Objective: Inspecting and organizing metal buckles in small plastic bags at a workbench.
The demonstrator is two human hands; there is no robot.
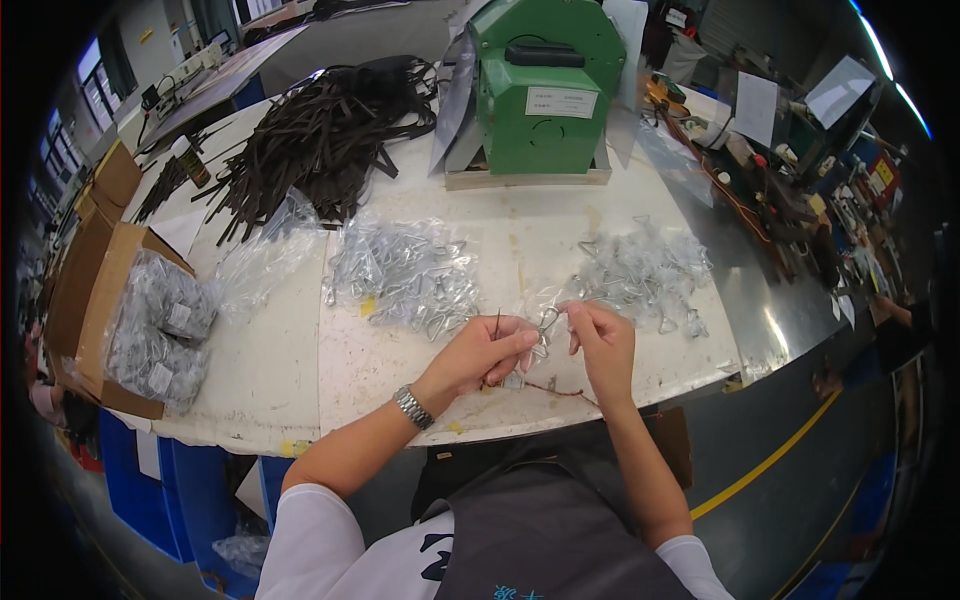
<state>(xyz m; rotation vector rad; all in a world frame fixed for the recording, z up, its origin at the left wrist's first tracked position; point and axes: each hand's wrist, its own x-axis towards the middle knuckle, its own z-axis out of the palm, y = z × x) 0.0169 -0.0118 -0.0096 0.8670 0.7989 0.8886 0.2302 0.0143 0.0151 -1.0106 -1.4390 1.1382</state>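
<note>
A small shiny metal wire loop (548, 320), with some clear plastic about it, is between my two hands over the near part of the table. My left hand (485, 352) is closed, thumb and fingers pinching the loop's lower left side. The fingers of my right hand (605, 345) are bent, and its fingertips pinch at the loop's upper right; exactly what they grip is too small to tell. Behind my left hand lies a heap of metal wire hooks in clear plastic (400, 270). A second heap of similar hooks (645, 270) spreads beyond my right hand.
A green machine (545, 110) stands at the table's far side. Left of it are piled dark straps (320, 130). An open cardboard box (95, 310) with bagged parts (165, 320) sits at the left edge. A thin reddish-brown cord (560, 390) lies by the front edge.
</note>
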